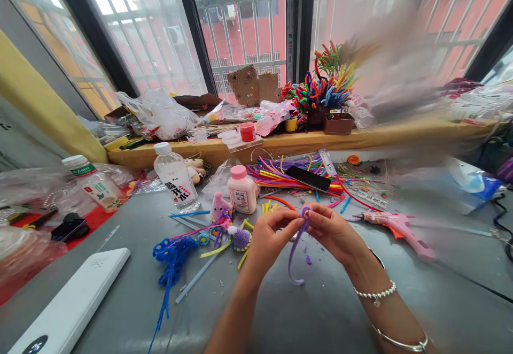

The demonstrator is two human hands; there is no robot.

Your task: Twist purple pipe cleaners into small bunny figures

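Between my two hands, above the grey table, is a purple pipe cleaner (pixel 295 258) with a small loop at its top and a curled tail hanging down. My left hand (pixel 276 233) pinches it from the left. From the right, my right hand (pixel 328 228) pinches the looped end, fingertips almost meeting those of the left. Purple bits of fluff (pixel 308 259) lie on the table just beneath. Left of my hands sit a pink pipe-cleaner figure (pixel 221 208), a purple coiled piece (pixel 240 239) and a tangle of blue pipe cleaners (pixel 172 258).
A pink glue gun (pixel 404 228) lies to the right. Behind my hands, a black phone (pixel 308 178) rests on colourful pipe cleaners (pixel 272 175). A pink-capped bottle (pixel 242 191) and a water bottle (pixel 176 180) stand at left. A white power bank (pixel 76 300) lies front left.
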